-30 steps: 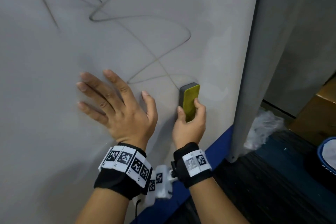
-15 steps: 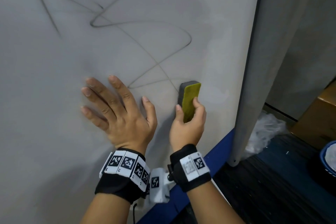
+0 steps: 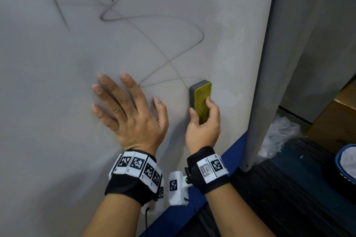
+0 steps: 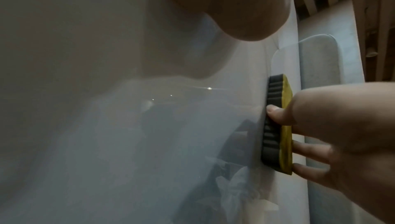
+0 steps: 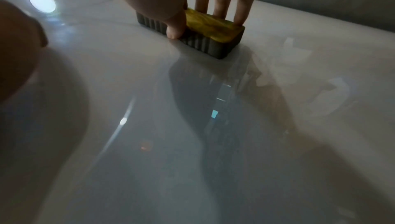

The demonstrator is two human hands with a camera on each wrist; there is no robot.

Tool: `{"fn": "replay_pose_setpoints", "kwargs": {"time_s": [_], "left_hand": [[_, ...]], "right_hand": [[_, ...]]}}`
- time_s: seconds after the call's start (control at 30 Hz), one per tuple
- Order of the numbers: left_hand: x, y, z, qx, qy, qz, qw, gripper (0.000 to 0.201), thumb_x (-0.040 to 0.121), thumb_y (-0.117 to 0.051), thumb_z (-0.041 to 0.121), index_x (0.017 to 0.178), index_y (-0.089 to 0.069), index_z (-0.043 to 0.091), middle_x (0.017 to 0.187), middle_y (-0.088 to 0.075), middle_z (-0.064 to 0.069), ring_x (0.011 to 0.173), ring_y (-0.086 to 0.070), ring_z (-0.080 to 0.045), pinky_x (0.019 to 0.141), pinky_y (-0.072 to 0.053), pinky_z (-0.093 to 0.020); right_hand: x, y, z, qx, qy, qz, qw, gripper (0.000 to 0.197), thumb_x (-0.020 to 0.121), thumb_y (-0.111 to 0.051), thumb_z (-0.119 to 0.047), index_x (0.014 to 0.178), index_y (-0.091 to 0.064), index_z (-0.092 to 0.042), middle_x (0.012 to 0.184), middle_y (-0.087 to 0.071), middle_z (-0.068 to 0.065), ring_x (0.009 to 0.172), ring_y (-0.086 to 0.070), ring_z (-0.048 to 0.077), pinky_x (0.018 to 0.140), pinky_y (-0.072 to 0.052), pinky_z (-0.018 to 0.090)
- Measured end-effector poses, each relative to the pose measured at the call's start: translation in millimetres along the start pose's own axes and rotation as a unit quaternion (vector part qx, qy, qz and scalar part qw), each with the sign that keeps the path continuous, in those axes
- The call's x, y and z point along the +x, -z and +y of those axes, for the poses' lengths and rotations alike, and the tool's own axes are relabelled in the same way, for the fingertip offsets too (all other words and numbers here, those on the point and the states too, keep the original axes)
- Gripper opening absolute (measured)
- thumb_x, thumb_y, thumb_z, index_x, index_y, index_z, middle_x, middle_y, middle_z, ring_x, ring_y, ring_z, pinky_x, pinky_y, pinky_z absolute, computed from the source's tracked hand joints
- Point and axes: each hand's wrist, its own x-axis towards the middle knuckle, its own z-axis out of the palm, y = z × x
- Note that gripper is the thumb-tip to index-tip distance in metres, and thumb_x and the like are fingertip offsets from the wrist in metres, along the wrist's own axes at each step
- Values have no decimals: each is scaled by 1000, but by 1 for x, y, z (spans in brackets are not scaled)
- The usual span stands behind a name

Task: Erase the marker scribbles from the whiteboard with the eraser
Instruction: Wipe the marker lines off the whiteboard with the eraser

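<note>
Showing only in the head view, thin looping marker scribbles (image 3: 154, 48) cross the glossy whiteboard (image 3: 57, 102); wrist views reveal the eraser's (image 3: 201, 100) ribbed dark sides under yellow felt. The right hand (image 3: 204, 127) grips it against the board, beside the flat, spread left hand (image 3: 133, 113)

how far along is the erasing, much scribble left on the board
Early on. Done: the eraser is gripped by the right hand and pressed flat on the whiteboard, with the left hand braced open beside it. In hand: it sits at the lowest scribble loop. Left: nearly all marker scribbles above remain.
</note>
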Motion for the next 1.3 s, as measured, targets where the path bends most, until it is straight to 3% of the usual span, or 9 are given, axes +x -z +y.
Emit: {"fn": "replay_pose_setpoints", "kwargs": {"time_s": [0.27, 0.37, 0.53, 0.67, 0.83, 0.9, 1.07, 1.17, 1.3], "left_hand": [[0, 1, 0, -12, -14, 13, 1000, 79, 95, -45, 40, 154, -16, -3, 151, -26, -40, 141, -14, -51, 120, 8, -52], [2, 2, -2, -13, -22, 15, 1000, 79, 95, -45, 41, 153, -12, -2, 151, -25, -40, 141, -13, -51, 120, 8, -52], [0, 16, -3, -30, -44, -8, 999, 83, 94, -48, 39, 157, -10, 0, 155, -16, -39, 145, -7, -50, 120, 11, -50], [12, 44, -23, -68, -80, -11, 994, 76, 95, -50, 32, 159, -18, 6, 159, -10, -35, 152, 3, -41, 119, 12, -50], [79, 77, -60, -36, -64, 36, 997, 66, 101, -35, 41, 159, -17, 17, 158, -19, -35, 142, -23, -58, 108, -23, -76], [81, 77, -65, 14, -106, 22, 994, 69, 102, -33, 45, 160, -12, 15, 160, -15, -32, 144, -19, -56, 111, -17, -75], [78, 70, -72, 79, -181, 15, 980, 73, 102, -32, 46, 161, -5, 13, 163, -5, -26, 148, -10, -51, 120, 12, -49], [78, 70, -72, 88, -193, 16, 977, 73, 102, -32, 46, 161, -4, 12, 162, -4, -28, 147, -10, -53, 119, 14, -50], [75, 69, -72, 89, -203, 20, 975, 73, 103, -33, 46, 161, -7, 10, 161, -8, -30, 146, -12, -54, 120, 11, -51]], "right_hand": [[62, 8, 7, 4, -83, 45, 996, 41, 87, -73, -19, 125, -58, -25, 136, -58, -8, 124, -55, 12, 104, -45, 27], [23, 0, -9, 2, -16, 8, 1000, 41, 86, -74, -18, 124, -58, -24, 136, -57, -9, 126, -52, 10, 104, -45, 29], [12, 9, -13, -23, 94, -37, 995, 43, 83, -77, -16, 122, -60, -18, 132, -59, -6, 123, -53, 7, 99, -42, 14], [59, 15, -7, -6, -14, 18, 1000, 40, 85, -76, -22, 121, -59, -23, 129, -62, -4, 117, -59, 16, 100, -50, 36], [27, -7, -29, 6, 22, 40, 999, 40, 89, -72, -24, 125, -56, -18, 133, -55, -3, 118, -55, 15, 91, -43, 21], [9, -13, -32, 14, 57, 29, 998, 41, 88, -73, -28, 125, -56, -18, 130, -56, -3, 116, -56, 15, 91, -48, 26], [26, -12, -33, 24, 45, 34, 998, 42, 86, -75, -32, 121, -57, -20, 122, -57, -2, 106, -57, 14, 85, -54, 33], [22, -19, -37, 25, 10, 61, 998, 41, 89, -71, -31, 125, -56, -19, 121, -54, -2, 106, -55, 15, 85, -54, 32], [-21, -24, -38, 16, 105, 17, 994, 44, 89, -72, -31, 126, -56, -14, 125, -54, 3, 115, -54, 21, 93, -51, 35]]}}
